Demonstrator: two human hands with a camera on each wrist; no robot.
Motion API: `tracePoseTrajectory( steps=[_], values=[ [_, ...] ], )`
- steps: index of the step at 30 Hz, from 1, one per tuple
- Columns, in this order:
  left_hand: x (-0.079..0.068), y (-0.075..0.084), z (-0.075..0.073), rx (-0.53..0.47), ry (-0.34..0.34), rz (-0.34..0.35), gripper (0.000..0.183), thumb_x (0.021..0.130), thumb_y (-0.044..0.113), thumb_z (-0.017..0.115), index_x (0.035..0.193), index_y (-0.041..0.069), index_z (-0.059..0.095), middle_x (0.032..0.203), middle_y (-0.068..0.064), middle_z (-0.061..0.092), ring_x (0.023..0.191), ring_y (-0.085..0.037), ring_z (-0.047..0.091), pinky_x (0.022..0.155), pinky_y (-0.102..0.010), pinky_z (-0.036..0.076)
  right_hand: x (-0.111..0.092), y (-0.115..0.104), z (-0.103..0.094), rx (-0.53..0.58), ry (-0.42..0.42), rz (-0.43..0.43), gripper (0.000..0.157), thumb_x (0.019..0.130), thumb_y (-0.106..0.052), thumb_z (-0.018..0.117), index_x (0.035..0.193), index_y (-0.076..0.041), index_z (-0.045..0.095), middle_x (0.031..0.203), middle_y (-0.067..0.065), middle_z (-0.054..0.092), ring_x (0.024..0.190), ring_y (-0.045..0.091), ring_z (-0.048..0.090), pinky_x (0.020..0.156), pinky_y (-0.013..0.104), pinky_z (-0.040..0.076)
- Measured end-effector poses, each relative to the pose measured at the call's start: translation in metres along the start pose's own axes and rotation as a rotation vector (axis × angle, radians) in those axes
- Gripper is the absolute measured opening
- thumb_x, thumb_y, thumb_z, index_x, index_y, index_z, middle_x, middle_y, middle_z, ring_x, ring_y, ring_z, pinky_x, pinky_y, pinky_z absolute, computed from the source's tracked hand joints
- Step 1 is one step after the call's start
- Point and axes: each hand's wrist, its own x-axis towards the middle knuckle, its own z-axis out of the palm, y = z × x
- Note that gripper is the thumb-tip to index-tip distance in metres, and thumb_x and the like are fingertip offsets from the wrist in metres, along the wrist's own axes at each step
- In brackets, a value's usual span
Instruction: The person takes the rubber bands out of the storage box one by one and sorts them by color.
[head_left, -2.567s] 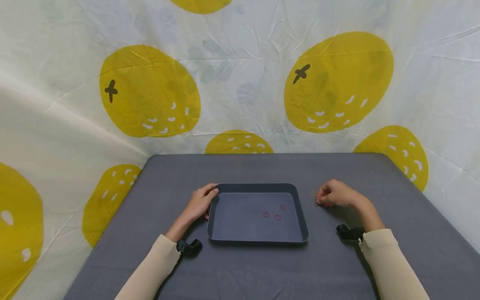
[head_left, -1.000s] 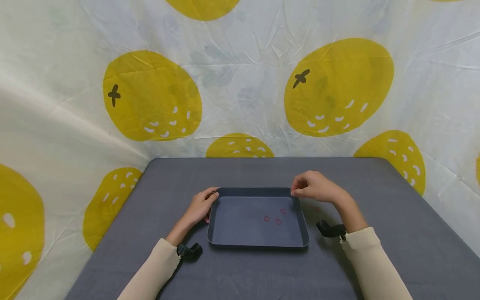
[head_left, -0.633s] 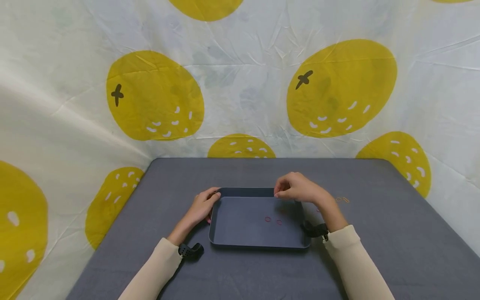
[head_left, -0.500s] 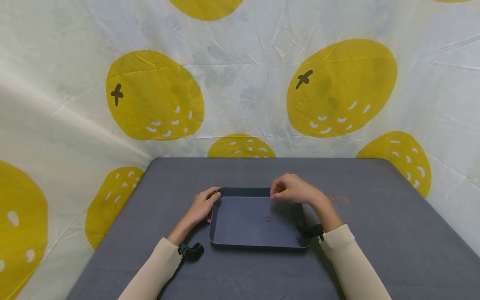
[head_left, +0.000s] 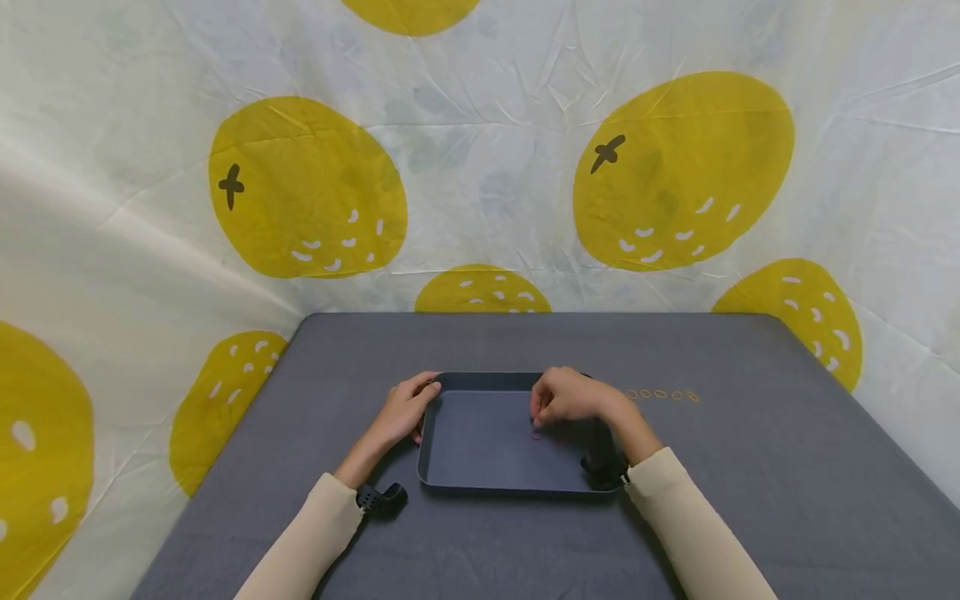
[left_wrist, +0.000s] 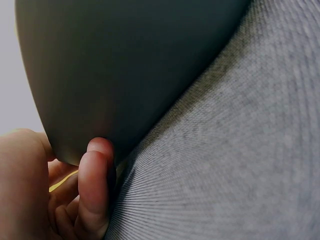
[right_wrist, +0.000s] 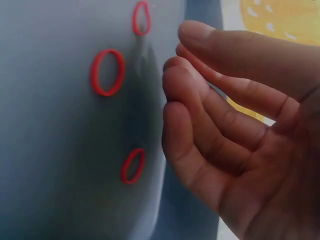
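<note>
A dark grey rectangular tray (head_left: 480,479) lies on the table. My left hand (head_left: 405,408) grips its far left corner, thumb over the rim and fingers curled against the outer wall (left_wrist: 125,65). My right hand (head_left: 573,396) is low over the tray's right half, with thumb and index fingertip pinched together on a rubber band, itself hidden behind the fingertips. In the right wrist view, small red rubber bands lie on the tray floor: one near the thumb (right_wrist: 135,20), a second (right_wrist: 92,75) beside it, and a third (right_wrist: 125,172) lower down.
A row of several orange rubber bands (head_left: 661,391) lies on the grey tablecloth (head_left: 750,467) right of the tray. A white curtain (head_left: 487,167) with yellow fruit prints hangs behind the table. Black cameras are strapped to both wrists.
The right hand has moved left from the table beside the tray to above it, then lowered towards its floor. The orange bands have come into view. My left hand keeps its grip.
</note>
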Motion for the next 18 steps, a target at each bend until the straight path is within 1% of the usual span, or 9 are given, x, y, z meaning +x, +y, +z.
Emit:
tracePoseTrajectory(
  steps=[3,6,13,18],
  values=[
    [-0.0008,-0.0004,-0.0002,0.006,0.002,-0.003,0.042,0.109,0.035,0.053,0.147,0.02,0.059,0.104,-0.016,0.075,0.034,-0.019,0.056,0.036,-0.041,0.053,0.0011,0.0018,0.0038,-0.003,-0.009,0.011,0.005,0.085,-0.007,0.08,0.083,-0.011,0.077,0.077,-0.004,0.074,0.065,0.007,0.06,0.059,0.024,0.051],
    [-0.0006,0.0,0.0002,0.011,0.002,-0.004,0.041,0.109,0.036,0.053,0.147,0.021,0.059,0.099,-0.014,0.075,0.034,-0.019,0.055,0.037,-0.041,0.053,0.0013,0.0034,0.0057,-0.013,0.001,0.023,0.006,0.083,-0.007,0.082,0.082,-0.011,0.077,0.075,-0.005,0.072,0.065,0.007,0.059,0.059,0.024,0.05],
    [-0.0004,0.0017,0.0007,0.017,0.009,0.007,0.041,0.109,0.036,0.052,0.146,0.021,0.06,0.105,-0.013,0.076,0.034,-0.018,0.055,0.036,-0.043,0.053,0.002,0.0047,0.0077,-0.029,-0.006,0.024,0.007,0.081,-0.005,0.08,0.081,-0.01,0.076,0.075,-0.006,0.073,0.065,0.006,0.06,0.059,0.023,0.049],
    [-0.0016,0.0019,0.0003,0.02,0.002,0.005,0.039,0.11,0.035,0.05,0.145,0.024,0.061,0.102,-0.013,0.076,0.034,-0.019,0.055,0.037,-0.043,0.054,0.0028,0.0052,0.0097,-0.058,-0.009,-0.007,0.013,0.081,-0.002,0.079,0.077,-0.014,0.077,0.071,-0.008,0.072,0.062,0.004,0.059,0.058,0.021,0.048]
  ],
)
